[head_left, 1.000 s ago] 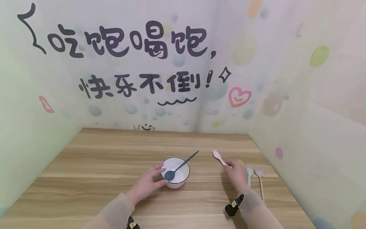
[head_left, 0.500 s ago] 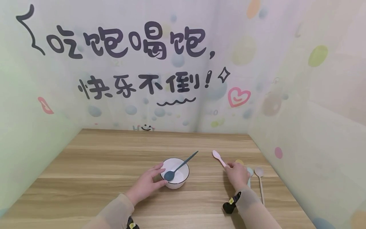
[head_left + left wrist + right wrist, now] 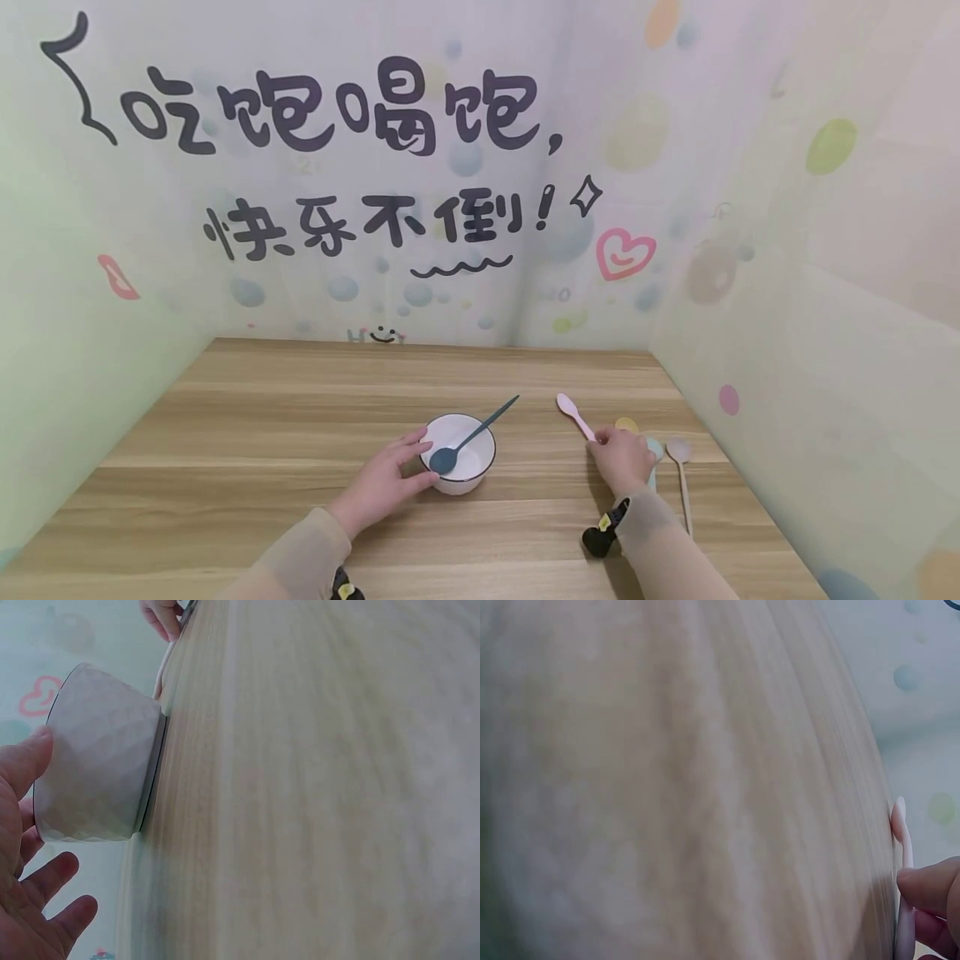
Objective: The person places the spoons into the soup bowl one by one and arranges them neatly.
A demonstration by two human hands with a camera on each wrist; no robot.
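Midtable stands a white bowl with a dark rim, and a dark teal spoon leans in it, handle up to the right. My left hand holds the bowl by its left side. In the left wrist view its thumb lies against the bowl's faceted wall, while two fingers stand off below. To the right, my right hand pinches the handle of a pink spoon. The right wrist view shows this pink spoon along the tabletop, thumb and finger on its handle.
Right of my right hand lie a light blue spoon, partly hidden, and a beige spoon. A yellow rounded piece peeks out behind the hand. Patterned walls enclose the wooden table at the back and sides.
My right hand has shifted slightly left and lower on the pink spoon's handle, so more of the yellow piece shows. The left hand, the bowl and the teal spoon stay as they were.
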